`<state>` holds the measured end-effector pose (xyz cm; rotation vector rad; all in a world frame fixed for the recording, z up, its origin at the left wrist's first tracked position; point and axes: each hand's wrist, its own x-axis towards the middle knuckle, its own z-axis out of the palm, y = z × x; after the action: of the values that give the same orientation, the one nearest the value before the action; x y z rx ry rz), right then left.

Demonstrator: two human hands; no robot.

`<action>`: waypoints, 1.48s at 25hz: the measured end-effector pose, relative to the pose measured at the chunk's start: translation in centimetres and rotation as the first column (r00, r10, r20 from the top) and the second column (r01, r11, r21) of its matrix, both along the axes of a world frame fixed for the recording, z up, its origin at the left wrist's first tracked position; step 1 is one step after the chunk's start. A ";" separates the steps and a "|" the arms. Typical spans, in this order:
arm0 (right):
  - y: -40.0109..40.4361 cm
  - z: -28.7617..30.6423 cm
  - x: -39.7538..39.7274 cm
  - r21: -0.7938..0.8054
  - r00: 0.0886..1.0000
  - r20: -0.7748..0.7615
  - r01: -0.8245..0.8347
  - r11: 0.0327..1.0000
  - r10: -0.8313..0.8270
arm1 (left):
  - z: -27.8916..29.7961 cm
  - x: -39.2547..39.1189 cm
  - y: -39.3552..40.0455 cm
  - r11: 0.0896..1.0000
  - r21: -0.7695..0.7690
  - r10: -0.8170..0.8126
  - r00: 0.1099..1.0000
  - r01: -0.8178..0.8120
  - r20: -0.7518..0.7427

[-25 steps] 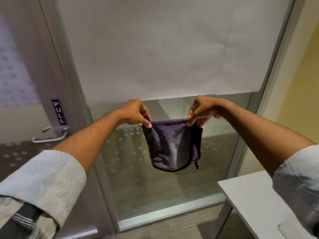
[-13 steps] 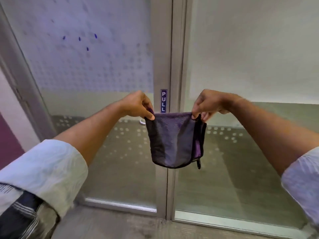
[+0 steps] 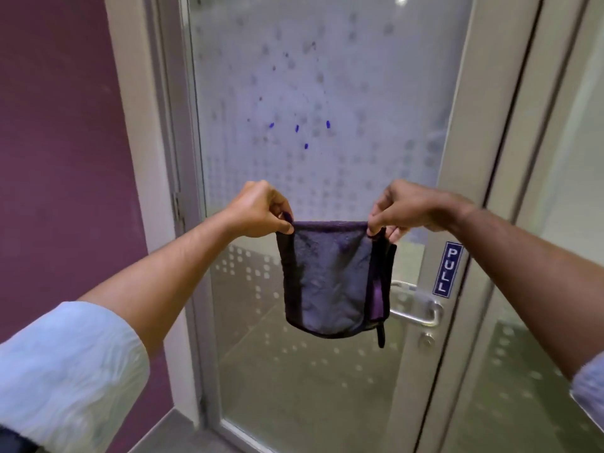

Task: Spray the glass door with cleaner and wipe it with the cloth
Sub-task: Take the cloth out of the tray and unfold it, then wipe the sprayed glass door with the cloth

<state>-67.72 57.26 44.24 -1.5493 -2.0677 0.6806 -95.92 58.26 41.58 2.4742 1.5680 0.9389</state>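
Before the frosted, dot-patterned glass door (image 3: 327,93) in its pale metal frame, a plum-coloured wall (image 3: 58,142) stands at far left. The left hand (image 3: 261,212) pinches one top corner of a folded dark purple microfibre cloth (image 3: 330,279), which hangs in the air; the right hand (image 3: 405,207) pinches the other corner. Small blue marks (image 3: 297,128) spot the glass above. A silver lever handle (image 3: 421,308) and blue PULL sign (image 3: 447,269) sit rightward.
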 end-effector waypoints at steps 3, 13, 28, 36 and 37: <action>4.2 3.1 -2.3 0.056 0.999 0.013 -0.047 0.997 0.047 | 2.3 -2.5 3.2 0.998 0.045 0.035 0.999 -0.037 0.031; 13.9 9.6 -8.0 0.216 0.997 0.051 -0.062 0.974 0.052 | 7.5 -7.4 12.4 0.985 0.157 0.057 0.992 -0.075 0.115; 20.3 18.3 -16.2 0.550 0.932 -0.093 0.341 0.762 -0.351 | 18.9 -14.2 29.6 0.874 0.421 -0.329 0.933 0.242 0.148; 22.4 17.8 -17.6 0.873 0.708 -0.062 0.381 0.306 -0.703 | 21.4 -10.2 33.2 0.760 0.602 -0.387 0.915 0.246 0.116; 22.8 17.4 -17.8 0.901 0.685 -0.064 0.353 0.253 -0.726 | 21.4 -10.1 33.3 0.749 0.615 -0.395 0.911 0.246 0.117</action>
<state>-85.54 80.11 61.65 -1.5811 -1.3830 -0.9393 -106.00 91.60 62.95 2.7177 0.7926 1.7905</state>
